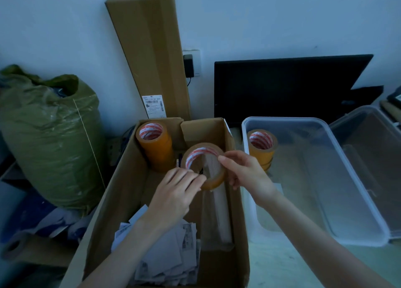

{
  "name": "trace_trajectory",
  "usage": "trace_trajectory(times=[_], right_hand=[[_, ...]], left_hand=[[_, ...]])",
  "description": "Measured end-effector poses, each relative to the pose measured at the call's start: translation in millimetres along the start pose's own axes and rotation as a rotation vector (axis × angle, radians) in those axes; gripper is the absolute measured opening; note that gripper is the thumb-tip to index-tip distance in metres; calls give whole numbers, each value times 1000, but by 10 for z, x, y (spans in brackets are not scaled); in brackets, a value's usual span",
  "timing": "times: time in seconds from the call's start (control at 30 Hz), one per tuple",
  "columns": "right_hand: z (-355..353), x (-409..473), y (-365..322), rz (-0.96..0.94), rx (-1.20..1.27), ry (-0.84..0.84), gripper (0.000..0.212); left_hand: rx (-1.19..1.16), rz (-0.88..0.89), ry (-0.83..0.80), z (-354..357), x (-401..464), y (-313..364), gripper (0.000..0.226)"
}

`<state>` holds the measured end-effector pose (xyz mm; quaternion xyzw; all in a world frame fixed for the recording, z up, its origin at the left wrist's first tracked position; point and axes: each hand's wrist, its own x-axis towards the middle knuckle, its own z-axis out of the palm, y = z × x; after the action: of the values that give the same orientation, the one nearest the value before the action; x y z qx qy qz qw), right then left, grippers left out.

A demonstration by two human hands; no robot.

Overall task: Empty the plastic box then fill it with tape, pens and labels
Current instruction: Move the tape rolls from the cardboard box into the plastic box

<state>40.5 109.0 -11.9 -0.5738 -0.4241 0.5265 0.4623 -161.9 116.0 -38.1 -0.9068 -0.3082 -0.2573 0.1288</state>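
A roll of brown tape (205, 166) was held up btwn both hands over the open cardboard box (121, 179); right hand (245, 175) pinched its upper right rim w/ thumb and fingertips; left hand (175, 194) gripped the lower left edge, fingers curled onto it; roll tilted, its open core facing up and toward the camera.

Roll was tan and translucent; inner core ring striped red and white w/ print too small to read.

Beyond the left hand, in the far left corner of the cardboard box, stood a stack of orange-brown tape rolls (154, 144) w/ the same red-white core; btwn that stack and the held roll, a pen (179, 160) showed partly; below the left wrist lay a heap of printed paper labels (167, 250), text illegible; under the held roll, along the box's right wall, a long pale clear-wrapped pack (219, 214), contents unclear.

Right of the right hand sat the clear plastic box (355, 185), open; in its far left corner, just past the right hand's knuckles, another stack of orange tape rolls (261, 146); its clear lid (373, 157) lay alongside on the far right.

Behind the hands a tall flat carton (149, 55) leaned on the wall, w/ a white barcode sticker (154, 106), digits not clearly readable; a dark monitor (282, 88) beyond the plastic box; a green sack (47, 140) far left.
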Motion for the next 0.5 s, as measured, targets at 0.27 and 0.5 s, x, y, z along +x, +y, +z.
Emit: trace_trajectory(times=[0.27,0.5], right_hand=[[-243,53,48,-35,27,149,18],[-627,277,97,-57,120,416,13]], left_hand=[[-144,-24,16,190,236,84,26],[-324,-340,62,354,533,121,33]])
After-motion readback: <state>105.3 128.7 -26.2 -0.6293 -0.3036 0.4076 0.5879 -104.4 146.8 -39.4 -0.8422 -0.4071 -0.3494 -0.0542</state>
